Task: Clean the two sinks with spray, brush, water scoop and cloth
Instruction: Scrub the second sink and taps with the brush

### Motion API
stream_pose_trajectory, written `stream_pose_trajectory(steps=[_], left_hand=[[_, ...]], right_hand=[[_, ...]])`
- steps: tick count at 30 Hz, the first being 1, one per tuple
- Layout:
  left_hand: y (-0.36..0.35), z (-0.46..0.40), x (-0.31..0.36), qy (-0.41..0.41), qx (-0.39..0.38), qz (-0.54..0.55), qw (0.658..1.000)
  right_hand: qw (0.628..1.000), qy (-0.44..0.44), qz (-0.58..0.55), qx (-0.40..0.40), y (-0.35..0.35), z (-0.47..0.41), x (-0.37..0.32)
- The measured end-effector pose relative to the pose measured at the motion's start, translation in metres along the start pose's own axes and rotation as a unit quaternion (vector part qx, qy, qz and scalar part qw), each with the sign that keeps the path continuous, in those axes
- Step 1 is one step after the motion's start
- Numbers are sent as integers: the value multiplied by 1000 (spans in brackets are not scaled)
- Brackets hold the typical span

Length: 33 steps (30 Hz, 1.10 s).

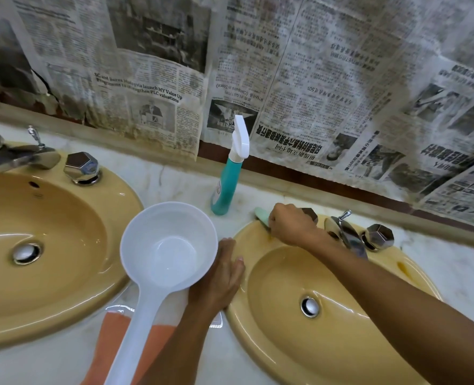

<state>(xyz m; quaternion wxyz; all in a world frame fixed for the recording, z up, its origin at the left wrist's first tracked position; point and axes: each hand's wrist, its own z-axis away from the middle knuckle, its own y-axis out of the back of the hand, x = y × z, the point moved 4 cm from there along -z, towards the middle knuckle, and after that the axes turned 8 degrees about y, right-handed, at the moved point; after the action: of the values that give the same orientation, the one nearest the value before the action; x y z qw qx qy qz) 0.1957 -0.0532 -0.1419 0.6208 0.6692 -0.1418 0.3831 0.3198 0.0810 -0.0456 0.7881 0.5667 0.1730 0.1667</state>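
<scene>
The right hand (291, 225) is curled tight around a pale green brush (261, 214) and holds it on the back rim of the right sink (258, 315), at about 11 o'clock on that bowl. Only the tip of the brush peeks out past the fingers. The left hand (222, 276) lies flat with straight fingers on the counter (458, 276) between the two sinks, touching the side of the white water scoop (169, 251). The scoop sits at 9 o'clock from the right sink, and its long handle points down to 6 o'clock over an orange cloth (110, 345). The teal spray bottle (227, 176) stands upright at 12 o'clock from the scoop, near the wall of old newspapers (313, 79). The left sink (35, 245) is at 9 o'clock from the scoop. Each sink has shiny taps at the back.
</scene>
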Motion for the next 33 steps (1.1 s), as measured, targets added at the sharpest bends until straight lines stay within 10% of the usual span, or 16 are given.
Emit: stream_pose_trajectory(steps=[27, 33], left_hand=[[7, 5, 8, -4, -25, 15, 1000], [9, 7, 9, -1, -25, 7, 1000]], right_hand=[[991, 3, -32, 130, -68, 100, 15], [959, -168, -78, 216, -80, 103, 54]])
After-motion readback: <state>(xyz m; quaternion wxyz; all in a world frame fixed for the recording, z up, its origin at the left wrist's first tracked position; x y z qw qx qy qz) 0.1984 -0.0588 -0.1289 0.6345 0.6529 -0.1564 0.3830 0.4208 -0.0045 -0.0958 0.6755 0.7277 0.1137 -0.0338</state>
